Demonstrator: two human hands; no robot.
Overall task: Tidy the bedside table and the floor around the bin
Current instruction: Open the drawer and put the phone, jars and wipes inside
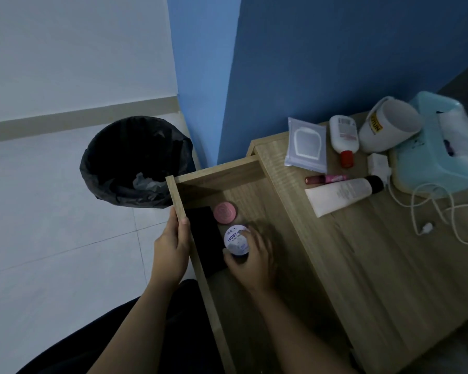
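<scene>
Stowing toiletries looks to be the step in hand: the right hand (250, 255) is curled around a white jar (237, 240) low inside the open drawer (176, 197), just beside a pink-lidded jar (225, 212), while the left hand (170, 252) grips the drawer's front edge. Next, judging by the clutter, comes releasing the jar and reaching for the white tube (341, 195) on the surface (376, 265); the bin (135, 163) stands on the floor left of the drawer.
</scene>
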